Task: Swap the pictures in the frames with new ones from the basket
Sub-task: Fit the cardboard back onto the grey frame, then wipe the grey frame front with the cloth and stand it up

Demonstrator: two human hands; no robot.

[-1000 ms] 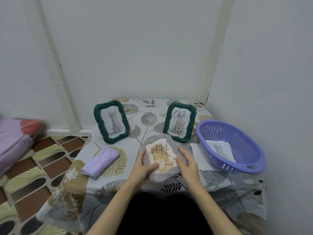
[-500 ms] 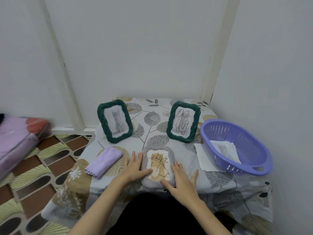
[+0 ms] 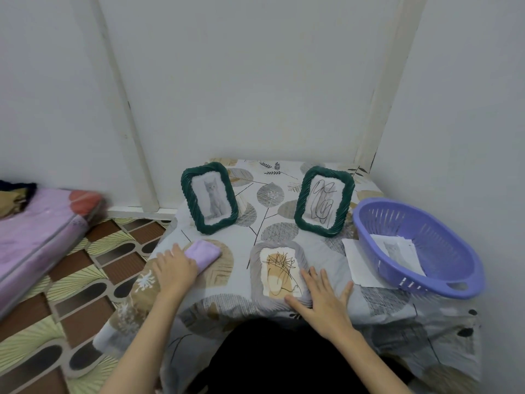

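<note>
Fingers of the left hand now lie on the purple cloth, bent over its near end, though I cannot tell if they grip it yet or only rest on it. A moment ago this hand was beside the grey frame, so it has let go and moved out to the left. The right hand has stayed put, with its fingers straight and spread apart, pressing flat on the lower right corner of the grey frame. That frame lies flat on the table, face up, near the front edge, and it holds a scribbly drawing on yellow and white paper. Two green frames stand behind it: the left green frame shows a grey cat and the right green frame shows a black scribble. The purple basket sits at the right with a cat picture inside, and a white sheet lies partly under its rim. I think the grey frame is about to get a wipe with the cloth. The basket still has at least one picture in it, so the job looks not finished.
</note>
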